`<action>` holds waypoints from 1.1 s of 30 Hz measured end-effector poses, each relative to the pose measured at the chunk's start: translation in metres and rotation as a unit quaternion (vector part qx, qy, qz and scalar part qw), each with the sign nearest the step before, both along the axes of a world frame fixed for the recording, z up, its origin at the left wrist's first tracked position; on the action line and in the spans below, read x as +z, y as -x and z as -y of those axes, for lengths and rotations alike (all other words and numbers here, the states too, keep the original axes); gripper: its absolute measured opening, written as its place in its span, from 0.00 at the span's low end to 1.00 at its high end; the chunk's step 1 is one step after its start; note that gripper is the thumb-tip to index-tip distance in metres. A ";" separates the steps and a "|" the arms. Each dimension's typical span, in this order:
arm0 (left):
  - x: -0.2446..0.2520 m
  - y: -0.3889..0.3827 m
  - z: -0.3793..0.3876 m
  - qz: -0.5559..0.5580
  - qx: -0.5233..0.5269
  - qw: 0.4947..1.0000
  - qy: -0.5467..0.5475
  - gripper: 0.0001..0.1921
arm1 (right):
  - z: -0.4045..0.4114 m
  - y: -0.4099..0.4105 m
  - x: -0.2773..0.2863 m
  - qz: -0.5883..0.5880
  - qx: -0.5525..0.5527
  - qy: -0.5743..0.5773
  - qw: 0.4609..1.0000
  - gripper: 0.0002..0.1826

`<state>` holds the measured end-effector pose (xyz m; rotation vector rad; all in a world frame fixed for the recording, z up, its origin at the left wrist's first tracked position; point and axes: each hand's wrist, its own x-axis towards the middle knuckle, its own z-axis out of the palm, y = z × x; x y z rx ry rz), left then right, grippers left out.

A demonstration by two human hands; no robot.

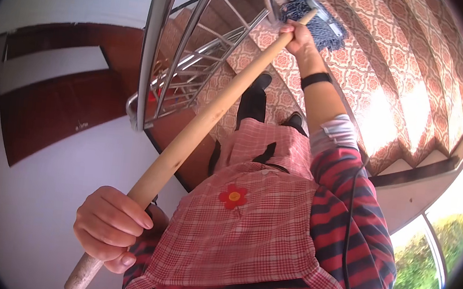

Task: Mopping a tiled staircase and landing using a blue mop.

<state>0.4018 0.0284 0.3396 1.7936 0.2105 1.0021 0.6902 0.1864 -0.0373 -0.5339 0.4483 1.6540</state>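
Note:
A wooden mop handle (pixel 213 115) runs slantwise across the view, in front of a red checked apron. My left hand (pixel 112 225) is wrapped around it near its upper end, low on the left. Farther down the handle, close to the mop head, my right hand (pixel 298 37) grips it with the arm stretched out. The mop head (pixel 329 38) has blue-grey strands under a light-coloured clamp. It lies spread on a patterned tiled stair, beside the base of a metal railing post.
A stainless steel railing (pixel 152 51) rises at the left along descending stairs. Patterned tiled steps (pixel 372 91) climb to the right, with bright glare on some. My shoe (pixel 262 81) stands on a tiled step. A dark red wooden panel (pixel 61 114) is on the white wall.

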 end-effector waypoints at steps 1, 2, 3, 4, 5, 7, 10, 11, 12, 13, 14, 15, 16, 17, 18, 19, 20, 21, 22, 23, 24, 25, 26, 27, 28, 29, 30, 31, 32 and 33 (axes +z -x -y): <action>0.000 0.002 0.011 0.023 0.006 1.000 0.002 0.08 | 0.010 0.001 0.003 0.001 0.009 -0.009 1.000 0.04; 0.000 0.004 0.022 0.034 0.019 0.999 0.010 0.08 | 0.019 0.003 0.006 -0.003 0.027 0.010 1.000 0.05; -0.001 0.005 0.031 0.034 0.024 0.999 0.013 0.08 | 0.030 0.000 0.005 -0.004 0.036 0.032 0.999 0.06; -0.003 0.007 0.040 0.075 0.050 0.996 0.021 0.08 | 0.043 0.001 0.001 0.009 0.029 0.049 0.998 0.06; -0.004 0.009 0.047 0.116 0.075 0.990 0.028 0.08 | 0.056 0.001 -0.003 0.004 0.032 0.046 0.998 0.06; -0.003 0.011 0.061 0.155 0.093 0.983 0.031 0.10 | 0.084 0.006 0.006 0.045 0.034 0.066 0.996 0.06; -0.004 0.021 0.068 0.229 0.093 0.968 0.047 0.11 | 0.122 0.013 0.014 0.079 0.028 0.096 0.992 0.04; -0.006 0.025 0.065 0.238 0.089 0.966 0.045 0.11 | 0.133 0.014 0.011 0.079 0.021 0.089 0.993 0.04; -0.005 0.029 0.065 0.242 0.065 0.966 0.055 0.11 | 0.141 0.015 0.009 0.061 0.008 0.096 0.993 0.03; -0.007 0.036 0.064 0.248 0.040 0.966 0.067 0.11 | 0.147 0.018 0.009 0.045 -0.007 0.104 0.994 0.03; -0.013 0.041 0.059 0.262 0.030 0.962 0.072 0.11 | 0.150 0.022 0.010 0.055 -0.021 0.114 0.992 0.02; -0.020 0.048 0.055 0.267 0.023 0.961 0.068 0.11 | 0.151 0.024 0.005 0.040 -0.026 0.103 0.994 0.03; -0.028 0.057 0.049 0.280 0.023 0.956 0.082 0.12 | 0.148 0.026 0.000 0.031 -0.035 0.105 0.993 0.03; -0.036 0.066 0.042 0.293 0.023 0.951 0.097 0.12 | 0.144 0.029 -0.006 0.023 -0.046 0.107 0.993 0.03; -0.047 0.070 0.034 0.313 0.035 0.944 0.100 0.13 | 0.138 0.034 -0.013 0.030 -0.053 0.100 0.993 0.03; -0.058 0.080 0.026 0.320 0.026 0.942 0.096 0.13 | 0.132 0.040 -0.021 0.046 -0.067 0.106 0.991 0.03; -0.069 0.091 0.018 0.341 0.032 0.933 0.113 0.14 | 0.126 0.046 -0.028 0.063 -0.082 0.112 0.988 0.03; -0.082 0.105 0.008 0.359 0.035 0.923 0.132 0.16 | 0.119 0.056 -0.034 0.068 -0.092 0.107 0.988 0.03; -0.095 0.120 -0.001 0.371 0.034 0.917 0.139 0.17 | 0.112 0.067 -0.039 0.070 -0.110 0.122 0.984 0.02; -0.110 0.139 -0.011 0.377 0.025 0.916 0.138 0.17 | 0.104 0.079 -0.045 0.073 -0.126 0.138 0.980 0.01; -0.121 0.157 -0.018 0.377 0.039 0.913 0.153 0.14 | 0.099 0.091 -0.044 0.102 -0.140 0.152 0.973 0.02; -0.132 0.176 -0.024 0.377 0.054 0.909 0.169 0.12 | 0.091 0.101 -0.044 0.071 -0.165 0.171 0.969 0.03; -0.142 0.196 -0.028 0.383 0.051 0.906 0.174 0.12 | 0.083 0.111 -0.050 0.096 -0.156 0.177 0.967 0.03; -0.145 0.212 -0.035 0.354 0.071 0.917 0.170 0.12 | 0.073 0.121 -0.047 0.123 -0.149 0.182 0.964 0.03; -0.147 0.227 -0.040 0.324 0.092 0.927 0.165 0.11 | 0.067 0.135 -0.045 0.134 -0.139 0.183 0.964 0.03; -0.147 0.241 -0.042 0.329 0.089 0.925 0.169 0.11 | 0.059 0.150 -0.043 0.144 -0.128 0.185 0.964 0.04; -0.144 0.255 -0.044 0.344 0.092 0.922 0.153 0.12 | 0.048 0.165 -0.040 0.160 -0.111 0.191 0.962 0.05; -0.142 0.267 -0.044 0.359 0.097 0.918 0.139 0.12 | 0.037 0.179 -0.040 0.177 -0.094 0.199 0.959 0.05; -0.140 0.281 -0.048 0.345 0.094 0.924 0.135 0.12 | 0.027 0.191 -0.039 0.170 -0.088 0.192 0.963 0.06; -0.139 0.288 -0.050 0.347 0.092 0.923 0.139 0.12 | 0.016 0.203 -0.039 0.162 -0.079 0.183 0.967 0.06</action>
